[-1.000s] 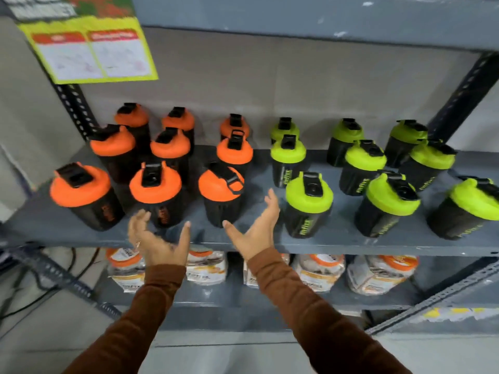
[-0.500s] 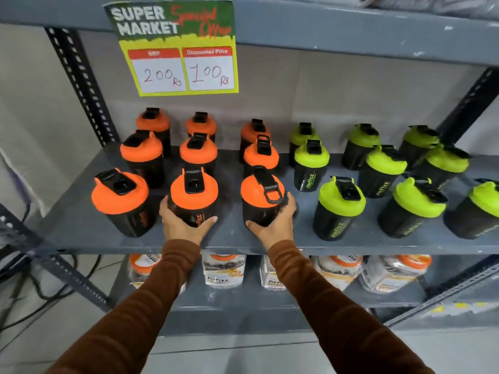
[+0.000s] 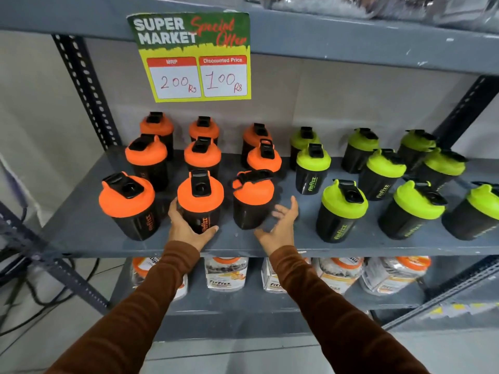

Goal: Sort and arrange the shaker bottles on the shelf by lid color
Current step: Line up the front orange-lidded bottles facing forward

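1. The shelf [image 3: 81, 230] carries nine orange-lidded bottles on its left half, in three rows of three: the sorting by colour looks done on this side.
2. The left hand [image 3: 189, 229] is wrapped around the base of the front middle orange bottle [image 3: 200, 201], thumb on one side and fingers on the other, the bottle standing upright on the shelf.
3. The right hand [image 3: 280, 225] is open, fingers spread, just beside the front right orange bottle [image 3: 252, 199] but holding nothing; whether it touches the bottle I cannot tell.
4. To the right stand the green-lidded bottles [image 3: 344, 209], also in rows, with no orange among them; one at the far edge is cut off.
5. What seems left is only squaring the rows and spacing.
6. Around: a price sign [image 3: 194, 58] hangs above, pouches [image 3: 225, 273] lie on the lower shelf, and neighbouring bottles stand close, easy to knock.
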Demonstrator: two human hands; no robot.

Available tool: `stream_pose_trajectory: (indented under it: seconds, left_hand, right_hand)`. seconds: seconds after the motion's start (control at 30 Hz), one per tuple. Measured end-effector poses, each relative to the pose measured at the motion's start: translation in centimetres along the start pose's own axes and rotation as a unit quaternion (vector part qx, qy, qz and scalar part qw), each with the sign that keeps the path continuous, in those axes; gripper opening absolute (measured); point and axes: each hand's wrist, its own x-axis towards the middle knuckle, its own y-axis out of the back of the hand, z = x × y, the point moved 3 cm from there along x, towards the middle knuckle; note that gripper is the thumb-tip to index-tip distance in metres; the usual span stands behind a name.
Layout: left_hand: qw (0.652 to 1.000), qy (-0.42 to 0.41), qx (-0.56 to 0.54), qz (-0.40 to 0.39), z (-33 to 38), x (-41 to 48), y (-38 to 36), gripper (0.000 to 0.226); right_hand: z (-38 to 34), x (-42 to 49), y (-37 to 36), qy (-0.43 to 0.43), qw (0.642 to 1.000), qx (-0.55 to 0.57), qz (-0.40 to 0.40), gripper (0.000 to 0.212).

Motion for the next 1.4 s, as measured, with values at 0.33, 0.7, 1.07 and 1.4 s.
stream_pose_trajectory:
  seconds: [0.33,0.7,1.07,1.4]
  left_hand:
    - [0.999,0.029,0.014,-0.019,-0.1,-0.1,0.4,0.1]
    - [0.998,0.047,0.026,-0.027,0.0,0.0,0.6,0.098]
    - [0.997,0.059,0.039,-0.045,-0.1,0.2,0.8,0.092]
    - [0.994,0.081,0.026,-0.072,0.0,-0.5,1.0,0.086]
  right_hand:
    - [-1.1,2.0,-2.2,-0.014,0.992,-0.034,-0.118,0.125]
    - [-0.5,0.7,-0.3,0.063,0.97,-0.21,0.103,0.103]
    - [-0.9,0.4,0.7,0.041,0.988,-0.145,-0.008,0.106]
    - [-0.4,-0.1,2.0,0.041,0.979,-0.196,-0.037,0.096]
